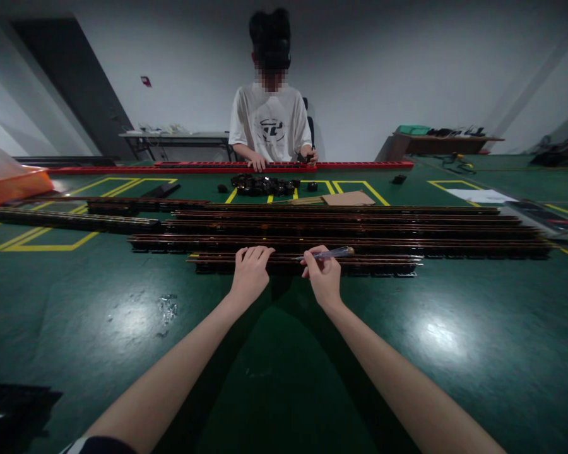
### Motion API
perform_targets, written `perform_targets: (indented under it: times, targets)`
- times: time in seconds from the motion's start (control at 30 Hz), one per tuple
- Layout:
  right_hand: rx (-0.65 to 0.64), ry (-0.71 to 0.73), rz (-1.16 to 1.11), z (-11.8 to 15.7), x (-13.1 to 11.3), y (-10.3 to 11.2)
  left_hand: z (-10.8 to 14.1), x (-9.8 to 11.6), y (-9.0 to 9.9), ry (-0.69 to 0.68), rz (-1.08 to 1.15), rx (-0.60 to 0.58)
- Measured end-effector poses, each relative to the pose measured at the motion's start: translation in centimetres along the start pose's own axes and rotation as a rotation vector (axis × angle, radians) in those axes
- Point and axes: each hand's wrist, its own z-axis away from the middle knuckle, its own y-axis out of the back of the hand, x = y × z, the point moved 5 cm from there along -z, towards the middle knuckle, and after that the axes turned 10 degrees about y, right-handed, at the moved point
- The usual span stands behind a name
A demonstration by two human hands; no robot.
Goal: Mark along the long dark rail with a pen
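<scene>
A long black rail with copper-coloured strips [373,260] lies crosswise on the green table in front of me. My left hand [252,268] rests over its left half, fingers bent round the rail's far side and closed on it. In my right hand [324,274] is a slim screwdriver with a clear handle [335,253], held like a pen. Its thin tip points left, toward the top of the rail between my hands; whether it touches cannot be made out. Behind lie several similar dark rails [454,246], side by side.
Across the table a person in a white shirt [274,120] handles a red rail [364,166]. A heap of small black parts [265,185] and a piece of cardboard [349,198] lie between us. An orange bin [14,183] stands left; white paper [480,196] lies right.
</scene>
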Motion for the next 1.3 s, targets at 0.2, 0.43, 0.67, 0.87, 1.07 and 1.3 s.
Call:
perform_targets:
  times: [0.2, 0.43, 0.67, 0.87, 1.07, 1.3]
  targets:
    - [-0.016, 0.009, 0.001, -0.03, 0.02, -0.06, -0.01, -0.01, -0.02, -0.004, 0.028, -0.013]
    - [-0.009, 0.026, 0.013, -0.06, 0.09, -0.06, -0.04, 0.16, 0.1, -0.017, 0.019, 0.0]
    - [-0.016, 0.025, 0.024, -0.03, -0.03, -0.04, -0.04, 0.1, -0.21, -0.028, -0.018, 0.029]
    - [-0.013, 0.036, 0.04, -0.02, 0.01, -0.01, 0.01, 0.25, -0.3, -0.029, -0.035, 0.036]
    - [-0.005, 0.031, 0.032, 0.03, -0.07, -0.01, 0.07, 0.18, -0.19, -0.029, -0.035, 0.055]
    - [0.028, 0.03, 0.038, 0.01, -0.21, 0.05, 0.0, 0.15, -0.1, -0.003, -0.016, 0.053]
